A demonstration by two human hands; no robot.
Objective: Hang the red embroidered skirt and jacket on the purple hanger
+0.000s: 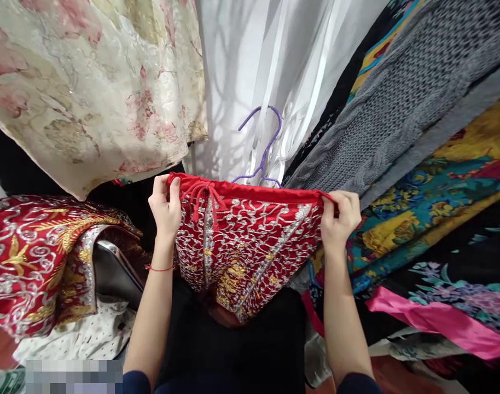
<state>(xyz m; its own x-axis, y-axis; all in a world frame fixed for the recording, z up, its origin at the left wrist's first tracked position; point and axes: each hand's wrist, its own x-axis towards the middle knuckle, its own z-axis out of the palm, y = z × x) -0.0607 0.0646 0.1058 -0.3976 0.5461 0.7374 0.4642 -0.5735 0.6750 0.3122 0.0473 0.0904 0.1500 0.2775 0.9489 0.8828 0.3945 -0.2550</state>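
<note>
A red skirt [250,235] with silver and gold embroidery hangs stretched between my two hands. My left hand [167,205] is closed on one end of its red waistband, near the knotted drawstring. The other end of the waistband is pinched in my right hand [341,213]. Just behind the waistband stands a purple hanger [270,145], its hook pointing up; the skirt hides its lower part. At the left, more red embroidered cloth [48,262] lies in a heap; whether it joins the skirt I cannot tell.
Cream floral fabric [94,93] hangs at upper left. White cloth [229,65] with ribbons hangs behind the hanger. To the right are a grey knit garment [397,104], a teal and yellow floral cloth [397,224] and a pink satin band [442,323]. Dotted white fabric [77,334] lies lower left.
</note>
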